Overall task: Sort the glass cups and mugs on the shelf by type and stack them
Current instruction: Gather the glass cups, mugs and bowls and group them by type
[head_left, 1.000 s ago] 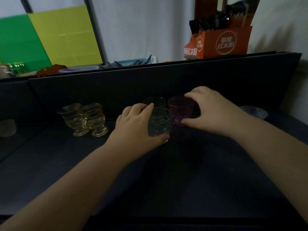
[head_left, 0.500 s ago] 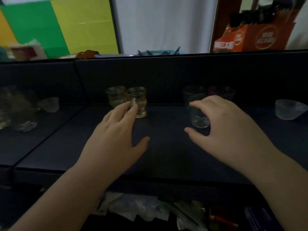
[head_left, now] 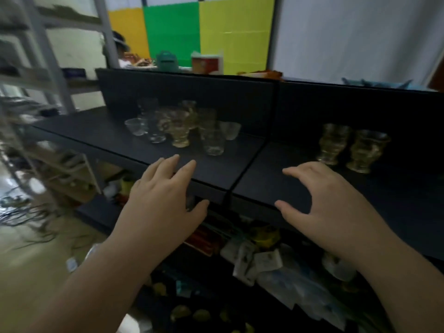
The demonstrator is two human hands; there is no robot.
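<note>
A cluster of several mixed glasses sits on the left section of the dark shelf (head_left: 101, 131): a clear tumbler (head_left: 213, 144) in front, an amber footed mug (head_left: 179, 131), a small clear cup (head_left: 136, 126) at the left and another small clear cup (head_left: 231, 129) at the right. Two amber footed mugs (head_left: 332, 144) (head_left: 366, 151) stand side by side on the right section. My left hand (head_left: 161, 203) hovers open over the shelf's front edge, below the cluster. My right hand (head_left: 326, 203) hovers open, fingers spread, short of the two amber mugs. Neither hand holds anything.
A seam (head_left: 247, 169) divides the two shelf sections, with a dark back panel (head_left: 192, 92) behind. A lower shelf holds packets and bags (head_left: 259, 258). Metal racking (head_left: 48, 68) stands at the left. A person (head_left: 121, 51) sits beyond the shelf.
The view has swung left, bringing the mixed glass cluster into sight. Both hands let go of the blue and purple cups and moved left, open, along the shelf's front.
</note>
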